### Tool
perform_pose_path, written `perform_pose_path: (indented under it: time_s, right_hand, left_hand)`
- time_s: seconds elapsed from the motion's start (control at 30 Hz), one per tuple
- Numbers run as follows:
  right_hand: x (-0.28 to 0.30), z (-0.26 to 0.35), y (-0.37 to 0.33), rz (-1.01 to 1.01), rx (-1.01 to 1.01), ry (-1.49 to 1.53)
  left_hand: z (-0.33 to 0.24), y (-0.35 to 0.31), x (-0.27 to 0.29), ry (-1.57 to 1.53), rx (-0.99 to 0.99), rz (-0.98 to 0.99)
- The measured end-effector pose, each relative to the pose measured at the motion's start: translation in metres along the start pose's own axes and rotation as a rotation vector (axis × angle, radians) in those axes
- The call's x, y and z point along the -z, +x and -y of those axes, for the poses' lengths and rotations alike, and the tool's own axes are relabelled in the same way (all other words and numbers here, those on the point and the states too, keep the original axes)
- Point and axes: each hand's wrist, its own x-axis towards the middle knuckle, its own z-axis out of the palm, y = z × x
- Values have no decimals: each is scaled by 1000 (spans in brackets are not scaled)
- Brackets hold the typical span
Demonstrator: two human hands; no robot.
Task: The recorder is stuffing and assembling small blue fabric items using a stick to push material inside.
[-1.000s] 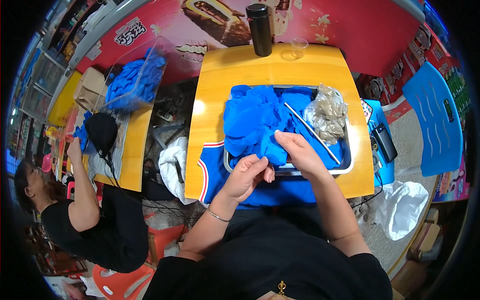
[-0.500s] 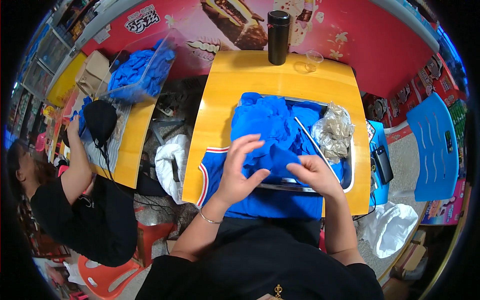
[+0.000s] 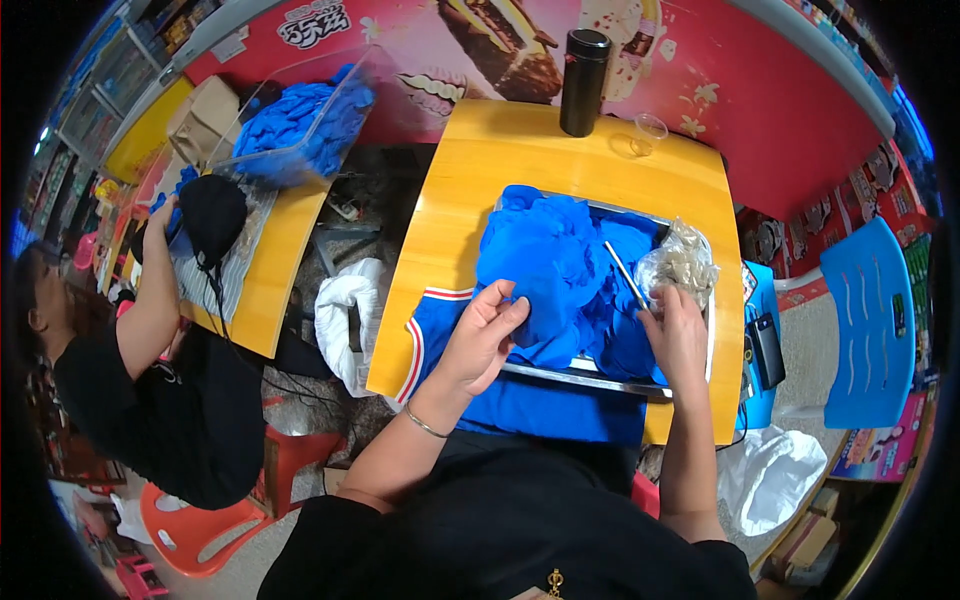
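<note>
My left hand [image 3: 487,338] is closed, thumb against fingers, on a thin blue fabric piece [image 3: 543,312] with a rounded edge. The piece is held over a heap of similar blue pieces [image 3: 540,235] in a metal tray [image 3: 560,377]. At the tray's right side my right hand [image 3: 682,335] has its fingers bent together round the lower part of a thin white stick [image 3: 623,272]. The stick slants across the heap. Just beyond that hand, a crumpled clear plastic bag [image 3: 682,258] with greyish-brown contents lies in the tray.
Under the tray, a blue garment [image 3: 560,412] with striped trim covers the yellow table's [image 3: 480,140] near edge. A black bottle [image 3: 584,85] and clear cup [image 3: 648,135] stand at the back. Left, a person [image 3: 150,400] works beside a bin of blue pieces [image 3: 300,125]. A blue chair [image 3: 868,320] stands right.
My right hand has moved right, from the blue piece to the white stick. My left hand has closed on the blue piece. The whole view has shifted slightly.
</note>
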Motion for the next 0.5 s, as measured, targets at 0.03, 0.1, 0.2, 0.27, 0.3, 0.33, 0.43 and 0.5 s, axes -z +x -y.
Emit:
perform_pose_path:
  time_s: [0.03, 0.1, 0.2, 0.27, 0.3, 0.33, 0.43, 0.5]
  right_hand:
    - [-5, -1, -4, 29, -23, -18]
    - [-12, -2, -9, 47, -39, -31]
    - [-17, -5, -10, 11, -18, -47]
    - [-7, 2, -10, -71, 18, -18]
    - [3, 11, -9, -133, 22, 126]
    - [12, 20, -9, -190, 25, 272]
    - [37, 44, -17, -192, 179, 338]
    - [48, 59, -20, -176, 299, 333]
  left_hand:
    - [0, -1, -1, -71, 27, -56]
    - [-6, -5, -4, -95, 59, -105]
    - [-12, -9, -7, -149, 80, -176]
    - [-18, -12, -10, -195, 141, -207]
    - [-19, -13, -7, -196, 127, -210]
    - [-19, -13, -3, -224, 128, -197]
    - [-21, -14, 0, -269, 121, -188]
    - [-20, -15, -2, -285, 114, -192]
